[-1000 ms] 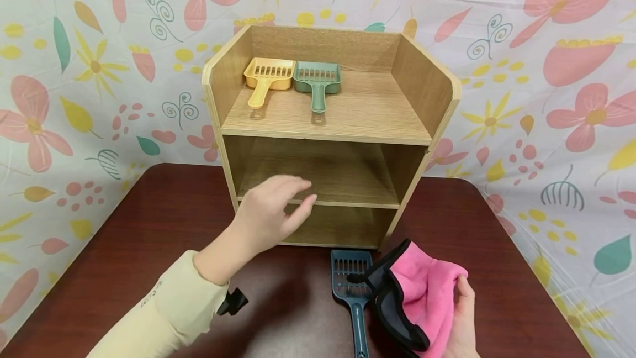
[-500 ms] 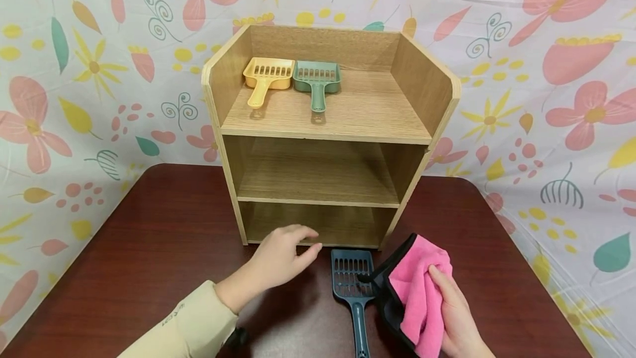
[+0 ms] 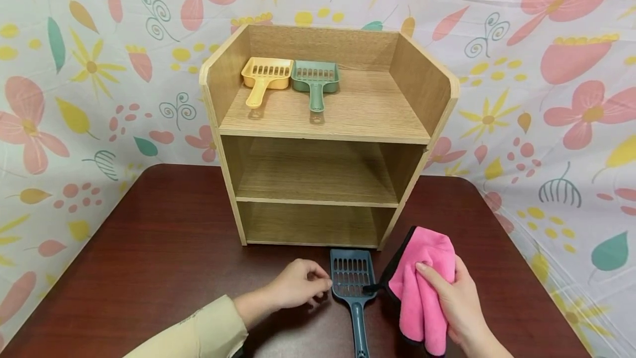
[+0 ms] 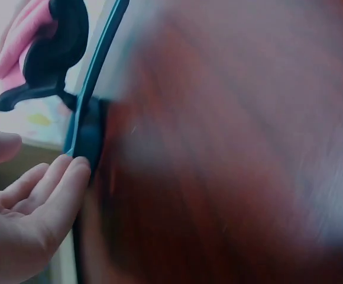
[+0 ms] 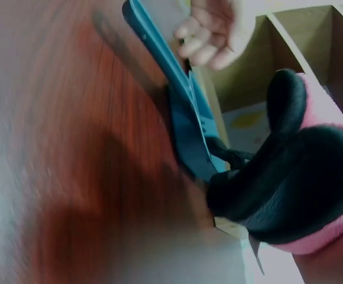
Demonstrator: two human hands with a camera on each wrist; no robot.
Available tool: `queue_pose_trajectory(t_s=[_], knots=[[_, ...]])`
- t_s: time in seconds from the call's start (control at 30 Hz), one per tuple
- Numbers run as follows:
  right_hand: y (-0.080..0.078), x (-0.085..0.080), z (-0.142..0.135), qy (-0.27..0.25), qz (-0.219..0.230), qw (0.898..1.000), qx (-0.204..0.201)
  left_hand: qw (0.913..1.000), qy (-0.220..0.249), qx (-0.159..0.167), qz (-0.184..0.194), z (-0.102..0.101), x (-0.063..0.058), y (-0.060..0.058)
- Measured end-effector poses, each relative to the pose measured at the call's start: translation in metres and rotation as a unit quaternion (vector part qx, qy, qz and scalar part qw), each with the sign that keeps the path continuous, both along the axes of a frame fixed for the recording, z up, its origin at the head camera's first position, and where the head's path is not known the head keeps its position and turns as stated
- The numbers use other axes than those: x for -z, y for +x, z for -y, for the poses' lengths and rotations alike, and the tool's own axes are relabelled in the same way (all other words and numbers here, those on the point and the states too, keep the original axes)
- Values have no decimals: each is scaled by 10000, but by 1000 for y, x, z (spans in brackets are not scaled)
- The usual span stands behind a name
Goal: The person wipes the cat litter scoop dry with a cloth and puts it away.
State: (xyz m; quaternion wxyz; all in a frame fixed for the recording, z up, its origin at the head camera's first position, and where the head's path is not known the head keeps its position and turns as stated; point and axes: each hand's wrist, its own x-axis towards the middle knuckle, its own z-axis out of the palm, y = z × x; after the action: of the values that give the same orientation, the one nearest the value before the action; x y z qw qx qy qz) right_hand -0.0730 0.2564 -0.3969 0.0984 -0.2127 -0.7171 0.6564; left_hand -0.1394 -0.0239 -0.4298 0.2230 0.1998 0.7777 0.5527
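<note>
A dark blue slotted litter scoop (image 3: pixel 358 327) lies on the table, its handle toward me. My left hand (image 3: pixel 300 284) is at the left edge of the scoop's head. In the left wrist view its fingertips (image 4: pixel 80 168) are right at the scoop's rim, with the thumb held apart from them. My right hand (image 3: pixel 462 305) grips a pink cloth (image 3: pixel 422 264) with black edging and a dark reverse side, bunched with its folds hanging down. The cloth's black loop (image 3: pixel 371 288) overlaps the right side of the scoop's head.
Behind the scoop stands a wooden shelf unit (image 3: pixel 318 201) with three levels. A yellow scoop (image 3: pixel 258 93) and a green scoop (image 3: pixel 316 98) lie side by side on its top. The dark red table (image 3: pixel 149 269) extends to both sides, with a patterned curtain (image 3: pixel 99 126) behind.
My left hand has come down from in front of the shelves to the scoop's left edge. My right hand has turned and raised the cloth slightly; its pink side now faces up.
</note>
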Motion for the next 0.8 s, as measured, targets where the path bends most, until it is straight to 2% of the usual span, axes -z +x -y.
queue_pose_trajectory(t_s=[0.07,0.17,0.27,0.4,0.57,0.8], knots=[[-1,-1,0,314,-137,9994,11,9977,161,2,655,-4,5,5],[-1,-3,0,698,-314,9971,42,9907,149,58,1353,-9,11,13],[-1,-5,0,1121,-393,9929,61,9797,258,204,1978,-15,14,19],[-1,-6,1,1649,-331,9858,9,9624,623,326,2625,-24,17,24],[-1,-8,1,2125,-194,9769,-109,9482,903,98,3045,-37,18,33],[0,-6,0,2313,-258,9723,-201,9393,1236,-422,3174,-52,17,47]])
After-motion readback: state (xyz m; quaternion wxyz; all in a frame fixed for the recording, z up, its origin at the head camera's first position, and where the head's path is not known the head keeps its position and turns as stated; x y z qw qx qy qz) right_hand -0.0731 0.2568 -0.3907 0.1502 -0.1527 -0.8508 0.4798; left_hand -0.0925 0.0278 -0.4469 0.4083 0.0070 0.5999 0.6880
